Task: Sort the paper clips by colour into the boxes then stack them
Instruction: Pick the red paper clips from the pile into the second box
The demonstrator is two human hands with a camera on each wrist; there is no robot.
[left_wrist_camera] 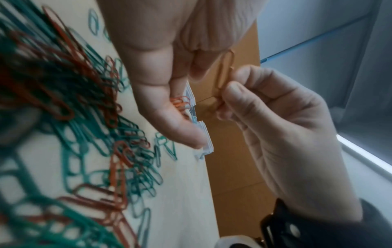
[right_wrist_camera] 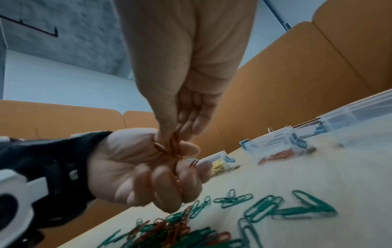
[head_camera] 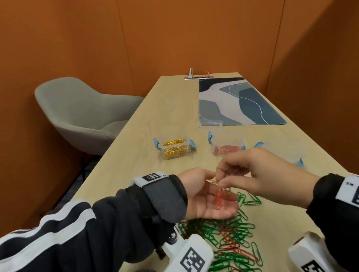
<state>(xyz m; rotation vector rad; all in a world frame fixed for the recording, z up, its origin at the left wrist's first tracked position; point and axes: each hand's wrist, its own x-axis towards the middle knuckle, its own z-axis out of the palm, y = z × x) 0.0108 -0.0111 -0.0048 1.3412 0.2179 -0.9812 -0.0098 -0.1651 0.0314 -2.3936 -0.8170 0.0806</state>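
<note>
The sorting was partly done, judging by how things lay. On the left, the box of gold clips (head_camera: 175, 148) stood filled on the counter (head_camera: 131, 155), and no gold clips showed in the loose pile. To its right, the box of red clips (head_camera: 227, 144) held only a shallow layer. Nearer the person, the left hand (head_camera: 206, 197) lay palm up, its grip loosely cupped round a small bunch of red clips (head_camera: 219, 198). Just right of it, the right hand (head_camera: 253, 175) pinched a single red clip (left_wrist_camera: 226, 70) between thumb and fingertips, over that palm. Below both hands, the mixed pile (head_camera: 230, 242) of green and red clips was spread on the counter, mostly green, so the bulk of the work seemed left. At the far right a clear box (head_camera: 286, 149) appeared empty, likely meant for green. Stacking had not begun.

Beyond the boxes lay a loose lid (head_camera: 210, 124), a patterned mat (head_camera: 237, 101) and, off to the left, a grey chair (head_camera: 80, 111). The tangled clips looked the main hindrance.
</note>
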